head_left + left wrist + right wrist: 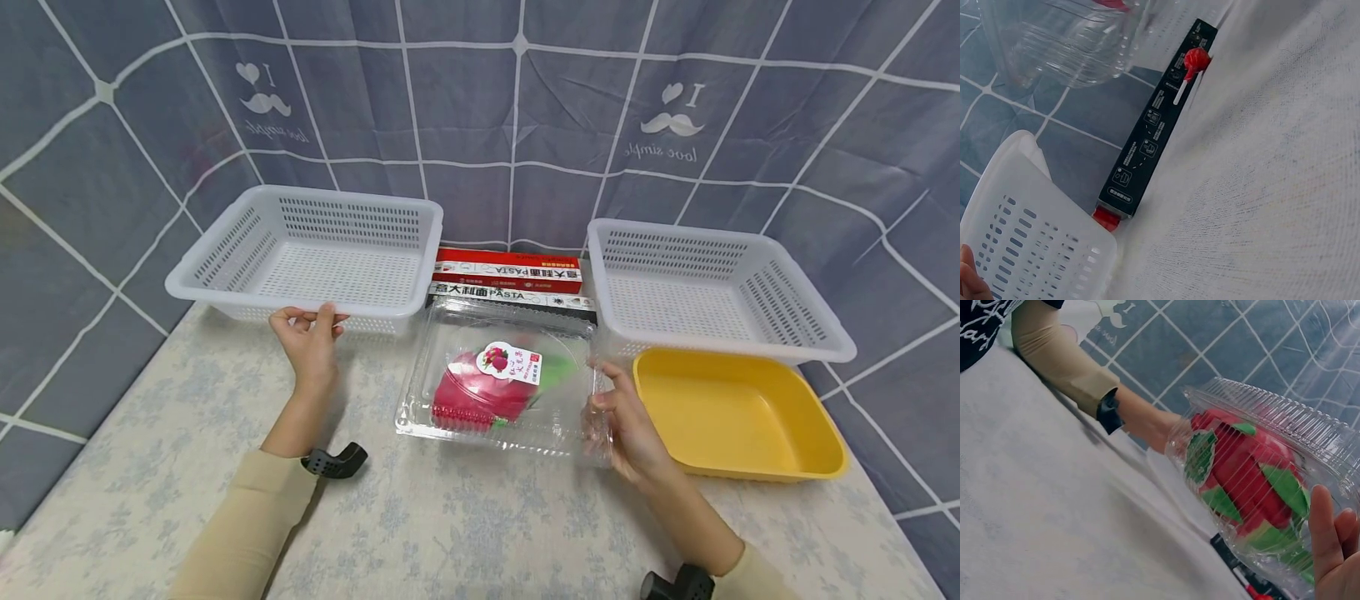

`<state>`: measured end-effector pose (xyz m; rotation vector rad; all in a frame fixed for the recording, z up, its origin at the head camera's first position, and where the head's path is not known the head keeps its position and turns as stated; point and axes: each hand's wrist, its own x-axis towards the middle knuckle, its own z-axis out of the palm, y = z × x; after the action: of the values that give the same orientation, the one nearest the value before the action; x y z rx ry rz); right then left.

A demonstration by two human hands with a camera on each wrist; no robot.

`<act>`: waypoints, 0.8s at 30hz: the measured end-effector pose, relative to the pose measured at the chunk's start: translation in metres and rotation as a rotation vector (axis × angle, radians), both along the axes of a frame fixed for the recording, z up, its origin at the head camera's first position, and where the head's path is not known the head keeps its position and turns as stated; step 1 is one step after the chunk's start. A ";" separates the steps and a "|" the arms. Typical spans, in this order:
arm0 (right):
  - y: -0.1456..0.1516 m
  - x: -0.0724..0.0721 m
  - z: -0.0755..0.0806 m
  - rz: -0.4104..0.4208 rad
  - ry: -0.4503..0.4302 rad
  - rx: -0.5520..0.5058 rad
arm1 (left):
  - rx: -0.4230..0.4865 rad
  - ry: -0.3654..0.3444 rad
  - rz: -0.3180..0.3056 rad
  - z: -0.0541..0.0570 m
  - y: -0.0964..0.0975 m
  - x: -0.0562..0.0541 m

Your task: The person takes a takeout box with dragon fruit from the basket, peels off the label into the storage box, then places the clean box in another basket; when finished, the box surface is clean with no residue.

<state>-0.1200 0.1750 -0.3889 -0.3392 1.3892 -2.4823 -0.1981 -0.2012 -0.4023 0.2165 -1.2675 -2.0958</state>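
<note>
- Head view: a table is covered by a pale cloth (465, 517) printed with faint grey-blue flowers, and is backed by a grey-blue curtain (465, 100) crossed by white lines, on which hearts, moustaches and mirrored lettering are printed.
- On the cloth, a left basket (337, 271) and a right basket (675, 304), both white, are set well apart; a yellow tub (720, 417) is placed just before the right one.
- The left basket's near rim is pinched by the left hand (307, 342).
- A clear box (551, 421) is gripped at its right side by the right hand (630, 425), tilted, between the baskets; a red-and-green item (480, 396) is enclosed.
- A red pasta box (510, 260) and a black pasta box (480, 293) are seen behind, the black one partly covered.
- A red lollipop (1196, 60) is shown only from the left wrist, against the black box.
- Both hands are cut off in the wrist views; dark clothing (982, 328) is cropped too.
- The label's (510, 363) smallest print cannot be read.
</note>
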 end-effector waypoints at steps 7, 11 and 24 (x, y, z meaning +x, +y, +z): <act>0.000 0.000 -0.013 0.022 0.003 0.001 | -0.002 0.002 0.003 -0.001 0.000 -0.001; 0.002 -0.003 -0.020 0.037 0.012 -0.010 | 0.001 -0.003 0.004 0.000 -0.001 -0.001; 0.002 -0.008 -0.037 0.015 -0.002 0.021 | 0.008 -0.004 -0.004 0.001 0.000 0.000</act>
<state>-0.1276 0.1774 -0.4261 -0.3414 1.4065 -2.4534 -0.1978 -0.2011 -0.4017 0.2223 -1.2631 -2.1051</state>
